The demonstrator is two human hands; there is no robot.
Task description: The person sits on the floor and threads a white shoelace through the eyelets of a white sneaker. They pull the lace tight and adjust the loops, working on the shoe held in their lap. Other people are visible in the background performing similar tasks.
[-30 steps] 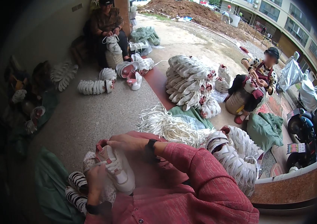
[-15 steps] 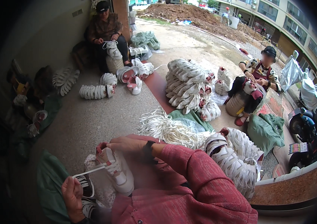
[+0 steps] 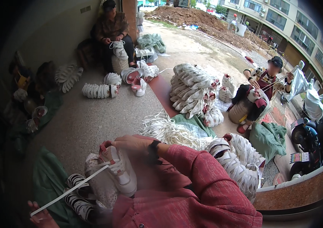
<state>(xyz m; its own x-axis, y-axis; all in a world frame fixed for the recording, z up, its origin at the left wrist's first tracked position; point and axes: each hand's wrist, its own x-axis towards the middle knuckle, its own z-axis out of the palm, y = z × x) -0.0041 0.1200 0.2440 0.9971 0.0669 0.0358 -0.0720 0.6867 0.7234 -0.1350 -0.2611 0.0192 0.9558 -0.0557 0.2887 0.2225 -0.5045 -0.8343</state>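
A white sneaker (image 3: 124, 175) with pink trim and a pink lining rests on my lap, tilted, its toe toward me. My right hand (image 3: 133, 144) grips it at the collar, and some of those fingers are hidden. From the upper part of the sneaker a flat white shoelace (image 3: 70, 190) runs taut down to the left. The other end is pinched in my left hand (image 3: 41, 217), low at the left edge and partly in shadow.
A heap of white laces (image 3: 171, 131) lies ahead, and nested white sneakers (image 3: 237, 163) sit at my right. Beyond is a tall sneaker stack (image 3: 192, 89). Two seated people, one far left (image 3: 112, 30) and one right (image 3: 269, 78), handle shoes. Green sacks (image 3: 269, 140) lie around.
My left hand has moved down and left, drawing out a longer stretch of lace. My right hand stays on the sneaker. The person at right has raised an arm, stretching out a lace.
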